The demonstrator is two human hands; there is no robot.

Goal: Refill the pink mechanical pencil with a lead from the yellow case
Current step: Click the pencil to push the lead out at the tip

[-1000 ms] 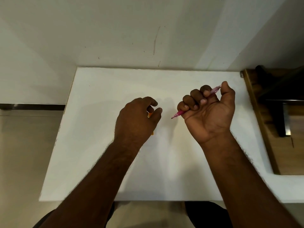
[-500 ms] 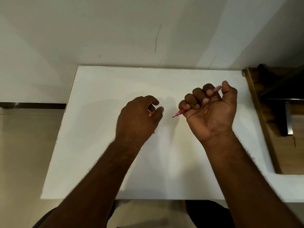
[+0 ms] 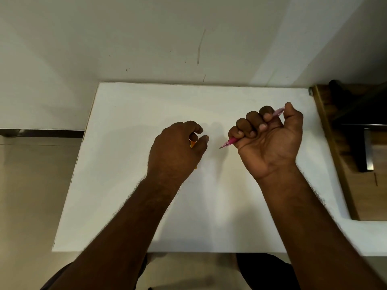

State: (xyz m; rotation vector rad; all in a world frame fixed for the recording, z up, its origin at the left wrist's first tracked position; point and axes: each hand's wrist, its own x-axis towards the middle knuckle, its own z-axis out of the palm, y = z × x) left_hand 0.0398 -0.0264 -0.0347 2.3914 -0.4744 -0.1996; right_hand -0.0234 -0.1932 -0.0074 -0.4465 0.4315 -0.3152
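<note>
Gripping the pink pencil (image 3: pixel 229 141) in a closed fist above the white table (image 3: pixel 129 185), tip toward the other hand, the right hand (image 3: pixel 270 141) steadies it, while the left hand (image 3: pixel 178 149) curls around the mostly hidden yellow case (image 3: pixel 192 144), presumably to draw a lead.

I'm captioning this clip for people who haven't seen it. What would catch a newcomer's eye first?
Two bare forearms reach over a white table. The right hand, right of centre, is fisted round a pink mechanical pencil with its tip pointing left. The left hand, at centre, curls over a yellow case, of which only slivers show.
</note>
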